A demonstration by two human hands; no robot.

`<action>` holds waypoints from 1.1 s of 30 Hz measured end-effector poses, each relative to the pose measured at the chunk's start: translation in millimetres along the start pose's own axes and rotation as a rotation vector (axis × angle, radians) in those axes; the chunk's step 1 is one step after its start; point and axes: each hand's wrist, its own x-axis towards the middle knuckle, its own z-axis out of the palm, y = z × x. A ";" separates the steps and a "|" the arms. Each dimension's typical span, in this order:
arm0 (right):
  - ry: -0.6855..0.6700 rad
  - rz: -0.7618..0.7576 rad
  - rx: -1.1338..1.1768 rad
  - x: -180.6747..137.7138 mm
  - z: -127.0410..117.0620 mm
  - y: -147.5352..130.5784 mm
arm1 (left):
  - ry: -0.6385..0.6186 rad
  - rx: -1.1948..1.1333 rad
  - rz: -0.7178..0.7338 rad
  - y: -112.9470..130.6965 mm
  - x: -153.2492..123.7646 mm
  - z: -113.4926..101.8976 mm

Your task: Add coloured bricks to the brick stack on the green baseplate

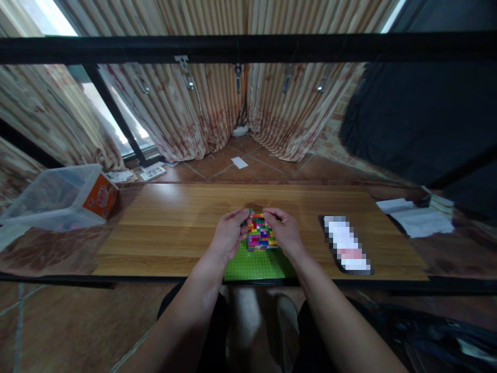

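A block built of many-coloured toy bricks (261, 233) stands on a green studded baseplate (260, 267) at the table's near edge. My left hand (229, 230) is at the block's left side, thumb and fingers pinched near its far left corner. A small green toy brick (250, 211) shows at those fingertips. On the other side, my right hand (286, 232) has its fingers closed on the block's far right edge. Its thumb rests near the upper studs, and the fingers partly cover that corner.
The wooden table (174, 228) carries a phone (347, 246) with a blurred screen on the right. A clear plastic bin (50, 199) with an orange label lies at the left. White papers (417, 217) lie far right. A black bar (248, 49) with hanging clips crosses above.
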 end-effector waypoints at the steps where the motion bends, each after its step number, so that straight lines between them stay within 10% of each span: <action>1: -0.005 -0.008 0.000 -0.1 -0.2 0.3 | -0.001 -0.001 -0.001 0.1 0.2 0.1; 33: 0.007 0.008 0.019 3.0 0.8 3.1 | -0.011 0.060 0.005 -1.6 1.1 -1.2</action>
